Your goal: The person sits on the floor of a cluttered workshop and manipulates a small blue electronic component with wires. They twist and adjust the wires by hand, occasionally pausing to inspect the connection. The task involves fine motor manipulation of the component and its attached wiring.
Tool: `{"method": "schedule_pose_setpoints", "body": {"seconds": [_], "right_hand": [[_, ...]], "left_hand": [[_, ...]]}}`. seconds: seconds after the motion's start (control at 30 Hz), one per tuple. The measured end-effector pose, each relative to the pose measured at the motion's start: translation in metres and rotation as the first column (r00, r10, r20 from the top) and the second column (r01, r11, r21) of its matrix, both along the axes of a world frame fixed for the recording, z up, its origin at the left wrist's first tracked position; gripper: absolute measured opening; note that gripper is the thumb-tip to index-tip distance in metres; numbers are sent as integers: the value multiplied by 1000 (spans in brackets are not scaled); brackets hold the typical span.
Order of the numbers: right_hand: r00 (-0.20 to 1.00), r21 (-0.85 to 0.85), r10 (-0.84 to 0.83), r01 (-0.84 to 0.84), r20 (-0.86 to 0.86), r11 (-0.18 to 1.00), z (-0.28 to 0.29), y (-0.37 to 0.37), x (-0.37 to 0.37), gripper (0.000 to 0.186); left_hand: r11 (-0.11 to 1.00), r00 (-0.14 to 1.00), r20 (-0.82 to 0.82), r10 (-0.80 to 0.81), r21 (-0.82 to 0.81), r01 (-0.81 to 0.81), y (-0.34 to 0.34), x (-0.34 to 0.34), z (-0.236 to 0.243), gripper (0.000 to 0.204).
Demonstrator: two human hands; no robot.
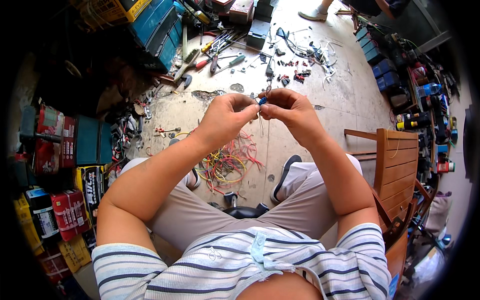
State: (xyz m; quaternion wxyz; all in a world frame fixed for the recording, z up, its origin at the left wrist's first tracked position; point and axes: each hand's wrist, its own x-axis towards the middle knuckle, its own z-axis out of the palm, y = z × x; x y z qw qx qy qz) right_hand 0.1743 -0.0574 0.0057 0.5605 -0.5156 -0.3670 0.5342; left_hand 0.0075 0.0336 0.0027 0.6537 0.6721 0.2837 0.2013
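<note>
Both my hands meet in front of me above the floor, fingertips almost touching. Between them is a small blue piece [262, 101], perhaps a connector or a wound bit of wire; it is too small to name surely. My left hand [232, 114] pinches its near left side with thumb and forefinger. The thumb and forefinger of my right hand [287, 107] close on its right side. A thin wire [261, 125] hangs down below the fingertips. Above the fingers, a twisted cord [269, 87] runs up toward a small dark grey clip or plug [270, 67].
Tangled red and yellow wires [225, 162] lie on the floor between my feet. Beyond my hands are scattered screwdrivers [214, 64], a brush [187, 64] and white cable scraps [327, 60]. A wooden folding chair [397, 165] stands at right; boxed batteries [67, 212] are stacked at left.
</note>
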Motion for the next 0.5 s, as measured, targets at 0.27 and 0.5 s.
{"method": "schedule_pose_setpoints", "body": {"seconds": [0.27, 0.5], "right_hand": [[993, -40, 75, -79, -94, 996, -3, 2, 6, 23], [985, -49, 165, -167, -48, 985, 5, 3, 10, 27]], "left_hand": [[917, 997, 22, -72, -392, 75, 4, -5, 6, 16], [814, 988, 101, -119, -559, 155, 0, -10, 11, 18]]}}
